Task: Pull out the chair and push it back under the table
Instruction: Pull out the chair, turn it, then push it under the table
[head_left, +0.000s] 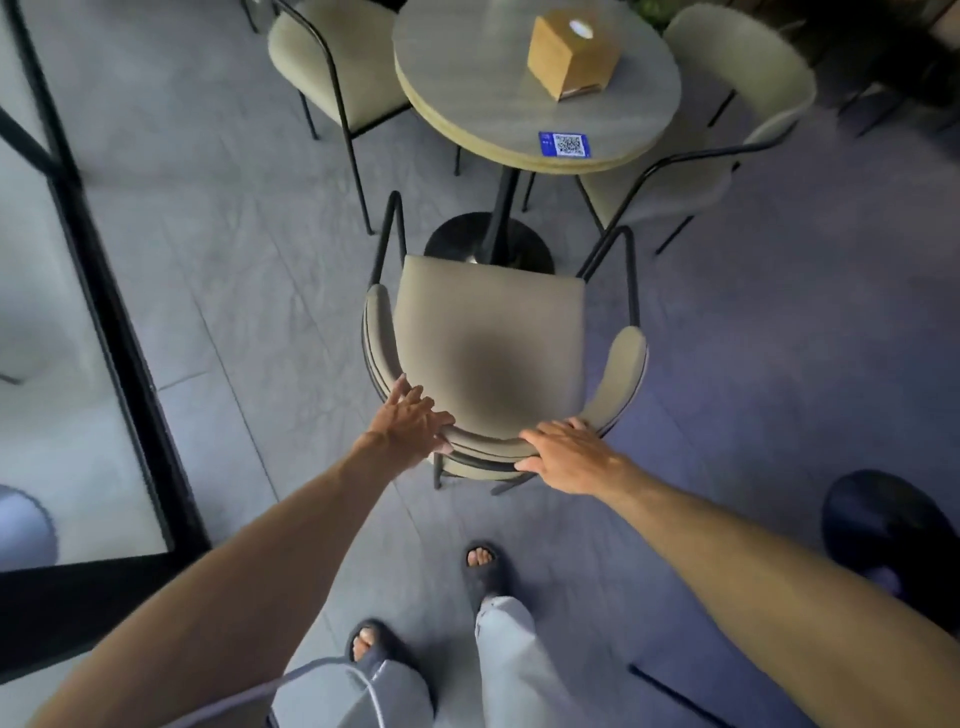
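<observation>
A café: round table (535, 111) with QR sticker (564, 144), matching chairs (332, 73).

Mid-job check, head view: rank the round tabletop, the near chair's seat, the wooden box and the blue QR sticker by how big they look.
1. The round tabletop and the chair seat: nearly alike, and the seat is closer to the camera, so not ranked.
2. The wooden box.
3. The blue QR sticker.

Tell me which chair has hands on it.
The near chair: left hand and right hand are on its backrest. Left chair and right chair stand untouched.
</observation>
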